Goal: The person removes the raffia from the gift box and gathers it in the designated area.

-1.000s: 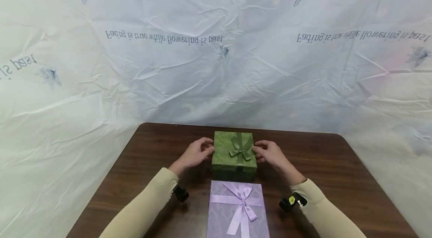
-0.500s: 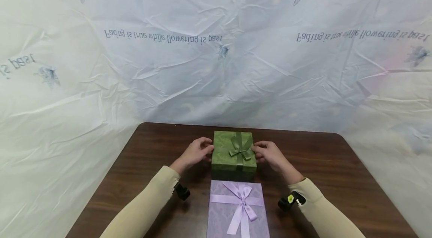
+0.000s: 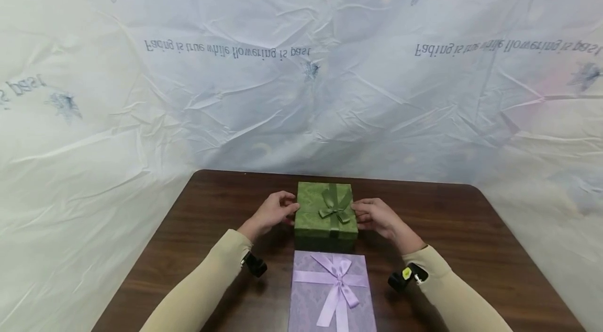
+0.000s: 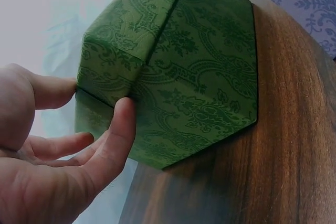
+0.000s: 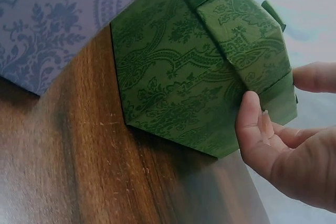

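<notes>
The green box (image 3: 326,215) sits just beyond the lilac box (image 3: 332,290) on the table (image 3: 471,227), squarely between your hands. Your left hand (image 3: 269,212) and right hand (image 3: 377,215) pinch its lid edge from opposite sides, thumbs against the side walls, equally near.

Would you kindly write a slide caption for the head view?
Both hands, left and right, grip the green box behind a lilac box on a table.
</notes>
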`<act>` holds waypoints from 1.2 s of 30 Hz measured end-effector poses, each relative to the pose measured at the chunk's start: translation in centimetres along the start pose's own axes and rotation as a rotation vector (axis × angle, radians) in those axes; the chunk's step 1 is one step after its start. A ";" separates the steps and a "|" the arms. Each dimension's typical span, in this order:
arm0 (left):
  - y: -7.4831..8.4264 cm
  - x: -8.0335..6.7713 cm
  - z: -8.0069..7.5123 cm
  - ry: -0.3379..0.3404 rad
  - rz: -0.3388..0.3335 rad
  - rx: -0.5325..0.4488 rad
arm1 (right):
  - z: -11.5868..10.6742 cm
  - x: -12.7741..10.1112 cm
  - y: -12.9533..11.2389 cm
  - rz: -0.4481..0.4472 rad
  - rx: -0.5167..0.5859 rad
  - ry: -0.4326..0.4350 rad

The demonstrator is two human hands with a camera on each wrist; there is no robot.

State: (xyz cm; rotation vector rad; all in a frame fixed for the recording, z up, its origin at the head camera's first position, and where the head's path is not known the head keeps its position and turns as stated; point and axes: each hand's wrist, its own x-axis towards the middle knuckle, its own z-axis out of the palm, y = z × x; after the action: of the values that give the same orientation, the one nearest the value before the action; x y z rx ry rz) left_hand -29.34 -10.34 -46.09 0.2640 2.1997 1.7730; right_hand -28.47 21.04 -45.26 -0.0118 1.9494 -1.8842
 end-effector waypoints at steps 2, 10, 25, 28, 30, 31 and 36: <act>0.0 0.0 -0.2 -0.001 -0.015 -0.014 | 0.1 0.0 -0.1 0.003 0.011 -0.009; -0.1 0.1 -0.2 -0.023 -0.057 -0.080 | 0.1 0.0 -0.1 -0.004 0.007 -0.022; -0.4 0.1 -0.2 -0.040 -0.103 -0.151 | 0.0 0.0 0.0 -0.024 -0.015 -0.051; -0.4 0.0 -0.3 -0.041 -0.104 -0.162 | 0.1 -0.1 -0.2 -0.028 -0.020 -0.057; -0.3 -0.1 -0.3 -0.040 -0.105 -0.167 | 0.1 -0.2 -0.3 -0.031 -0.025 -0.055; -0.3 -0.1 -0.3 -0.041 -0.104 -0.168 | 0.2 -0.3 -0.4 -0.028 -0.028 -0.051; -0.2 -0.2 -0.3 -0.047 -0.106 -0.173 | 0.3 -0.6 -0.6 -0.020 -0.032 -0.039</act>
State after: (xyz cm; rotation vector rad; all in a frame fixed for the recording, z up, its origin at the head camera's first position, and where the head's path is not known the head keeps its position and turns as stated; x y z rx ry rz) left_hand -29.21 -10.77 -46.18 0.1455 1.9748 1.8648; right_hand -27.98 20.92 -44.54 -0.0766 1.9605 -1.8509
